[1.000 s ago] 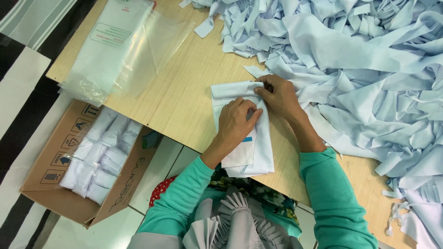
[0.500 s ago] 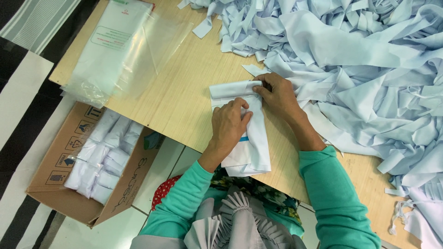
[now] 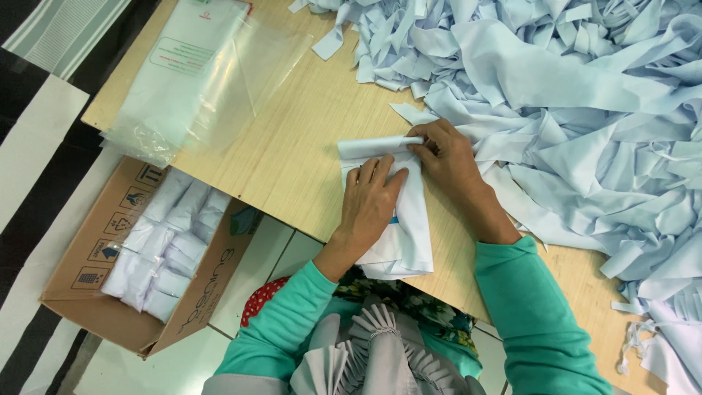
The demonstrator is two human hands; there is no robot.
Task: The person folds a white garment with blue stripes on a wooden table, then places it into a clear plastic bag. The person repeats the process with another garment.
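1. One folded cloth (image 3: 409, 219) lies under both hands, on the table (image 3: 292, 146).
2. Left hand (image 3: 369, 201) rests flat, fingers spread, pressing the cloth.
3. Right hand (image 3: 446, 157) pinches the cloth's rolled top edge.
4. One box (image 3: 139, 256) sits left of the left hand.

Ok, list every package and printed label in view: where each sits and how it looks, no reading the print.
Clear plastic bags: flat stack at the table's far left corner, with a red-and-green printed panel.
Cardboard box: on the floor left of the table, brown, open, dark printed symbols on its flaps.
Wrapped pale bundles: packed in rows inside the box.
Folded white cloth: under both hands at the table edge, with a small blue mark.
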